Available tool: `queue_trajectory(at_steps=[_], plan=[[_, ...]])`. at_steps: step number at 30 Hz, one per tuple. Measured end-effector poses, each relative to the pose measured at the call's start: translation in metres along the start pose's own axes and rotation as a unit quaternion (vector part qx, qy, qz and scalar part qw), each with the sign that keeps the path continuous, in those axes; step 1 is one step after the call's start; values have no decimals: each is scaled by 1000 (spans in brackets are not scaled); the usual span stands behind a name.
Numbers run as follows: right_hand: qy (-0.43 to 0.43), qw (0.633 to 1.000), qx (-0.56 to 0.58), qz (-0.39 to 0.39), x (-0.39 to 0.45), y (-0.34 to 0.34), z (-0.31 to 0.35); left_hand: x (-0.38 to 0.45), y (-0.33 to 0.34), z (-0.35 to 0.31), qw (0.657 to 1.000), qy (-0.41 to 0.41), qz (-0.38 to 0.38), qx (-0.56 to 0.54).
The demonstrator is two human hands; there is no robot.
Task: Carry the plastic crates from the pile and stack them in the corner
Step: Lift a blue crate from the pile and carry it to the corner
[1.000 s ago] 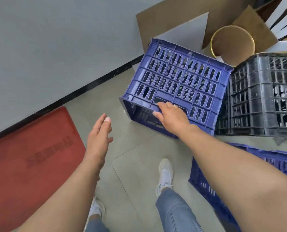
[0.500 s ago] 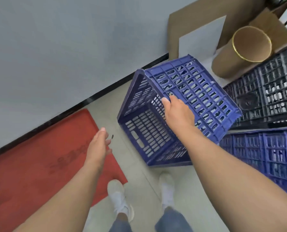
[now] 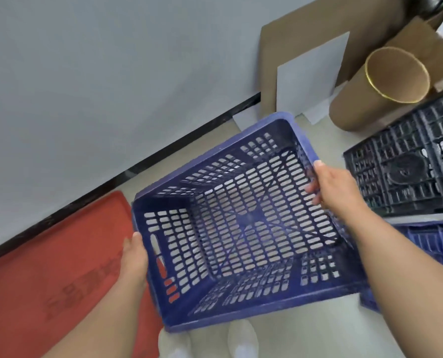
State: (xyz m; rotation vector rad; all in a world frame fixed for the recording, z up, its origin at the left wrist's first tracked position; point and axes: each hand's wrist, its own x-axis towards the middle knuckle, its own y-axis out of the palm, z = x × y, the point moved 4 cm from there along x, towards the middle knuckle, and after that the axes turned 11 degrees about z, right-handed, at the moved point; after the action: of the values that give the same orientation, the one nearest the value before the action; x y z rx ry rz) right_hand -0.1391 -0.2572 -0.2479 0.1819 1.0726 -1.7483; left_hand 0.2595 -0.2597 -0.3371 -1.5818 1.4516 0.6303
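A blue slotted plastic crate (image 3: 241, 223) hangs in front of me above the floor, its open side turned up toward the camera. My right hand (image 3: 331, 184) grips its right rim, fingers curled inside. My left hand (image 3: 135, 257) presses against the outside of its left wall by the handle slot. A black crate (image 3: 406, 164) lies on the floor at the right, and part of another blue crate (image 3: 427, 241) shows below it behind my right forearm.
A grey wall with a black skirting (image 3: 163, 151) runs diagonally behind. A red mat (image 3: 47, 275) lies on the tiled floor at the left. A cardboard tube (image 3: 380, 89), cardboard sheets (image 3: 292, 42) and a white board (image 3: 310, 76) lean at the upper right. My white shoes (image 3: 241, 339) are below the crate.
The blue crate has been lifted off the floor and turned open side up. My left hand, free before, has come onto its left wall. My right hand shifted to the right rim.
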Motion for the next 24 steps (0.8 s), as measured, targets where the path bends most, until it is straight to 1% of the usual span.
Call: queue_trajectory(at_steps=[2,4,5,8,9,10,12,14,16,20,24], plan=[[14,999,38,-4,11,1,-21,50,-4,31,999,-31,-2,-33],[30,997,69,0,21,4,-38,59,-1,38,993,-78,7,-90],[37,996,78,1,25,5,-46,56,4,37,991,-85,17,-104],[43,996,79,-1,32,10,-59,66,9,42,992,-82,63,-77],[42,995,85,-1,33,12,-60,69,9,41,990,-68,91,-85],[44,995,94,-2,31,16,-60,70,4,40,988,-57,101,-99],[45,993,112,-1,28,24,-56,73,-12,44,985,-61,106,-121],[45,992,118,7,23,36,-51,69,-34,44,986,-62,109,-112],[57,991,118,13,18,51,-48,65,-57,48,987,-67,102,-103],[60,988,129,53,-4,100,-25,42,-129,61,989,-73,52,-121],[61,984,123,109,-40,161,2,14,-210,90,986,-60,-21,-156]])
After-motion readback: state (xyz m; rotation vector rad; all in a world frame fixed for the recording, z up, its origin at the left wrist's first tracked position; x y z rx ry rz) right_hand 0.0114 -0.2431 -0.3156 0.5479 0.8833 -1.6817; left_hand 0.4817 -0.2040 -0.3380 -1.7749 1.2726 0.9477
